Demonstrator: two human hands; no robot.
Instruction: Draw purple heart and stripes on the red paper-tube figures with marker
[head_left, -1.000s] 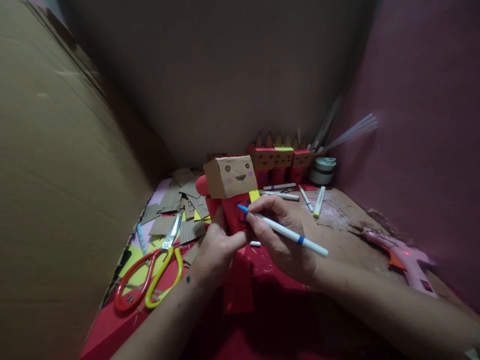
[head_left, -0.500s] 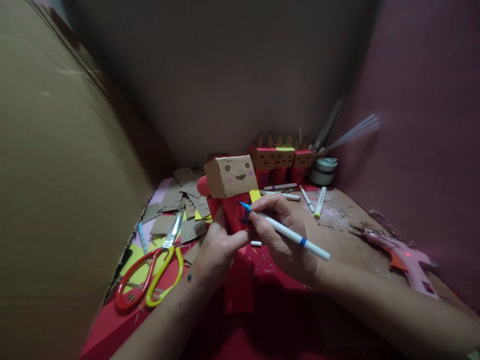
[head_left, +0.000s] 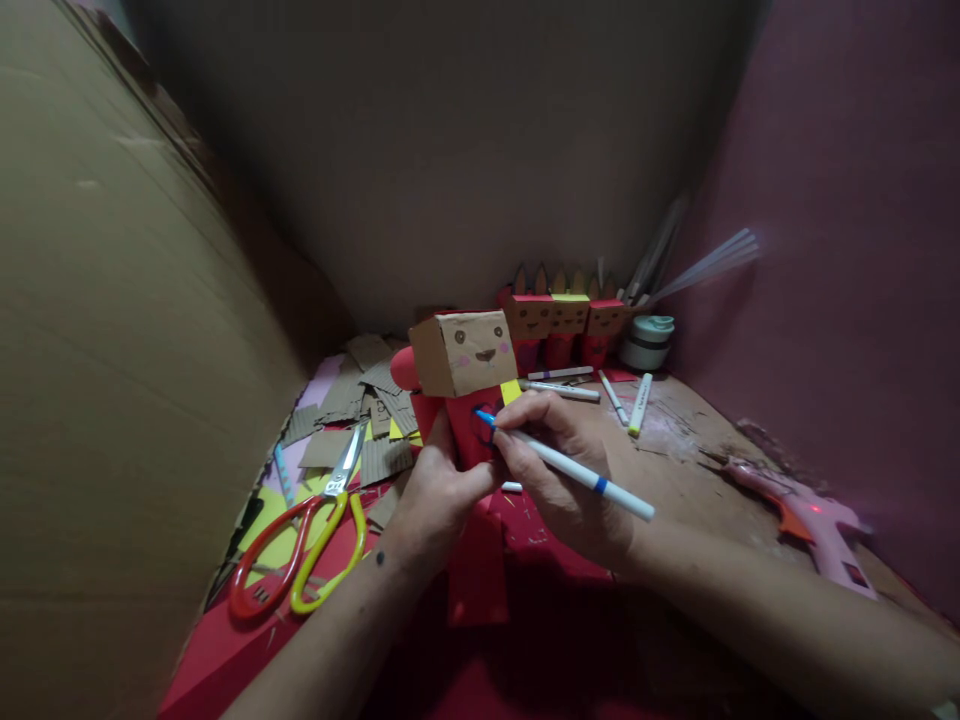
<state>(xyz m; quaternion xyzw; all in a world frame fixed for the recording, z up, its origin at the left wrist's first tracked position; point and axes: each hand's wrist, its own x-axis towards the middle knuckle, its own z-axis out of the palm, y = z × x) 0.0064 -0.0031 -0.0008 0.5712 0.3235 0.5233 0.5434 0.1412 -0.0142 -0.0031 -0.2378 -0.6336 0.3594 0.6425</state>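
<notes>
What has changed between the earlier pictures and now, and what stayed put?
The near cardboard head has shifted slightly right, and the blue-tipped marker slightly left, since the previous picture. Nothing was grasped or released: the left hand keeps the red body, the right hand the marker. Scissors and glue gun stayed put.

Blue-tipped marker (head_left: 574, 468) at cardboard-headed figure (head_left: 469, 382)

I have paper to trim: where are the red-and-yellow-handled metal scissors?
In the head view, the scissors lie left of the bare left hand, on red and yellow paper, their blades beside brown corrugated cardboard scraps.
</notes>
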